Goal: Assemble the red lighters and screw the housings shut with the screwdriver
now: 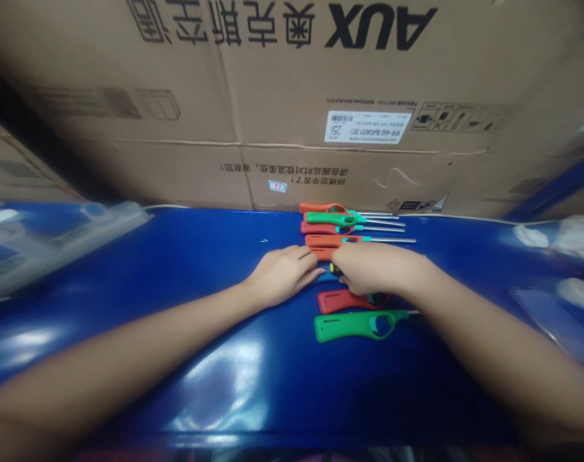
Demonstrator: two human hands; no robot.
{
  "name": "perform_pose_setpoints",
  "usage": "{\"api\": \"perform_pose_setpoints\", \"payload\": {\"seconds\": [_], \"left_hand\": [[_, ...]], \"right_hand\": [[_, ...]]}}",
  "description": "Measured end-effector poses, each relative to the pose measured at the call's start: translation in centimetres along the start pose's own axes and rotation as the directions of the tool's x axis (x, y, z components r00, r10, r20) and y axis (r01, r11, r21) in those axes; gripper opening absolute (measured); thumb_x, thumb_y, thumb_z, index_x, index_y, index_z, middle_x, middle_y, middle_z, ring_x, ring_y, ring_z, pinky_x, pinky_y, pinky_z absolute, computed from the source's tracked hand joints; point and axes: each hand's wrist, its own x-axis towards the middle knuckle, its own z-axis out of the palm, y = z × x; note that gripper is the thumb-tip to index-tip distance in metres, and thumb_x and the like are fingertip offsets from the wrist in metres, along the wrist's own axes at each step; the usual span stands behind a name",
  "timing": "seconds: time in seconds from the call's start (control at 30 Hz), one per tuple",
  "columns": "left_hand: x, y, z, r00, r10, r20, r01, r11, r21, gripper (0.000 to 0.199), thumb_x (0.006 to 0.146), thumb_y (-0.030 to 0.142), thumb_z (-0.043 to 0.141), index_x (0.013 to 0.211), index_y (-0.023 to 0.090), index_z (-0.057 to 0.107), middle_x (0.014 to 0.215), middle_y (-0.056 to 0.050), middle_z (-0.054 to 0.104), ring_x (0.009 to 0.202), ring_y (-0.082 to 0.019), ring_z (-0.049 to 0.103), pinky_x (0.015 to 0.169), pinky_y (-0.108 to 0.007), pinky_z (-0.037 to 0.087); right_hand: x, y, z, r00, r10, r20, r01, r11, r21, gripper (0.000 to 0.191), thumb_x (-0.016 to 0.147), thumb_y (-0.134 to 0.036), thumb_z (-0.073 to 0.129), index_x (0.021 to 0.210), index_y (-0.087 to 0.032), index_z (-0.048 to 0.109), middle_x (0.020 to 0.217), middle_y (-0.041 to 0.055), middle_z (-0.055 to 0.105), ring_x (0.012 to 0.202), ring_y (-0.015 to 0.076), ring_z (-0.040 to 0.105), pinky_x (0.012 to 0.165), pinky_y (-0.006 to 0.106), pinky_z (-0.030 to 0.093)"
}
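Several long-nosed gas lighters lie side by side on the blue surface, their handles pointing left. My left hand [285, 273] has its fingers closed on the handle of a blue lighter [326, 276] in the middle of the row. Just right of it, my right hand [369, 266] is closed round a small tool with a black and yellow handle [334, 269], probably a screwdriver; most of it is hidden. An orange lighter [321, 254] lies beyond both hands. Nearer me are a red lighter [337, 301], partly under my right wrist, and a green lighter [347, 326].
At the back of the row lie another orange lighter [328, 240] and a green one [323, 219] resting over others. A large cardboard box [273, 115] stands upright behind the blue surface [186, 250]. Clear plastic [56, 237] lies at left, white wrapping [578, 237] at right.
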Motion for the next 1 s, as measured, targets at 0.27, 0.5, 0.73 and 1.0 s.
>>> {"api": "perform_pose_setpoints", "payload": {"seconds": [0.27, 0.5, 0.73, 1.0], "left_hand": [[0.1, 0.0, 0.0, 1.000, 0.013, 0.019, -0.013, 1.000, -0.017, 0.038, 0.107, 0.037, 0.034, 0.096, 0.018, 0.065, 0.098, -0.007, 0.068, 0.092, -0.021, 0.065, 0.077, -0.030, 0.052], [0.3, -0.2, 0.0, 0.995, -0.070, -0.067, 0.051, 0.967, -0.251, 0.037, 0.106, 0.036, 0.035, 0.091, 0.018, 0.063, 0.091, -0.005, 0.067, 0.084, -0.017, 0.064, 0.073, -0.028, 0.049], [1.2, -6.2, -2.6, 0.899, -0.436, 0.034, 0.437, 0.892, -0.118, 0.035, 0.104, 0.037, 0.031, 0.091, 0.018, 0.058, 0.098, -0.009, 0.065, 0.091, -0.022, 0.062, 0.082, -0.033, 0.047], [0.5, -11.6, -2.5, 0.803, -0.532, 0.270, 0.568, 0.820, -0.071, 0.019, 0.089, 0.033, 0.052, 0.081, 0.020, 0.063, 0.082, -0.005, 0.071, 0.072, -0.019, 0.063, 0.065, -0.027, 0.043]], "right_hand": [[-0.1, -0.1, -0.1, 1.000, 0.002, 0.000, -0.002, 1.000, 0.001, 0.024, 0.076, -0.012, 0.058, 0.090, -0.009, 0.077, 0.072, 0.0115, 0.071, 0.049, 0.0169, 0.055, 0.050, 0.030, 0.033], [0.1, 0.1, 0.1, 1.000, -0.006, -0.005, 0.006, 1.000, 0.005, 0.022, 0.078, -0.014, 0.058, 0.089, -0.010, 0.076, 0.071, 0.0106, 0.071, 0.046, 0.0135, 0.050, 0.049, 0.029, 0.030], [0.1, 0.2, -0.1, 1.000, -0.015, 0.003, 0.015, 1.000, 0.005, 0.020, 0.079, -0.015, 0.057, 0.085, -0.011, 0.076, 0.063, 0.0084, 0.067, 0.038, 0.0120, 0.042, 0.045, 0.029, 0.030], [0.4, 0.6, 0.0, 1.000, -0.020, 0.015, 0.020, 1.000, 0.014, 0.022, 0.076, -0.015, 0.057, 0.086, -0.012, 0.076, 0.063, 0.0083, 0.066, 0.043, 0.0154, 0.046, 0.047, 0.031, 0.029]]}}
